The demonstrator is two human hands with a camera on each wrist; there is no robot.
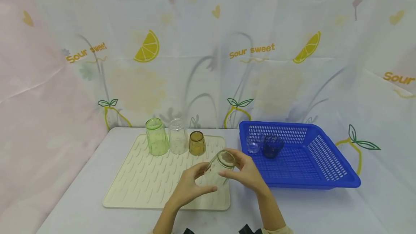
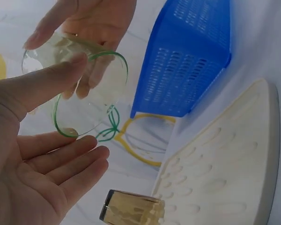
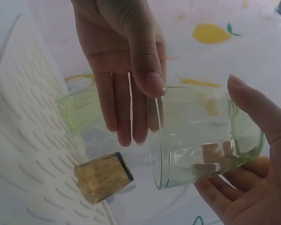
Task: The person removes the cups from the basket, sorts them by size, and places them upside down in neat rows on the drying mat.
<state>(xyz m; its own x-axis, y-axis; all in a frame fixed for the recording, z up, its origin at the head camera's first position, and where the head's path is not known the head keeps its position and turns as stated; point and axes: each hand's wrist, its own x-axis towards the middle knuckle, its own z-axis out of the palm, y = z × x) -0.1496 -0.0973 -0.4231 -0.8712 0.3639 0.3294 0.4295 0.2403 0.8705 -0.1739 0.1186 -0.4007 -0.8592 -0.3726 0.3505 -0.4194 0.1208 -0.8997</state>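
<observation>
Between both hands, above the front right of the drying mat, a pale green-tinted drinking glass is held tilted. My right hand grips it near its thick base, thumb on one side and fingers on the other. At the rim end is my left hand, its fingers nearly straight and spread from the thumb. In the left wrist view, the left thumb overlaps the glass and the fingertips lie right at the green rim. On the cream drying mat stand a green glass, a clear glass and a small amber glass.
To the right of the mat sits a blue plastic basket with raised slotted sides. Inside it are a small clear glass and a dark glass. A lemon-print cloth hangs behind the white table.
</observation>
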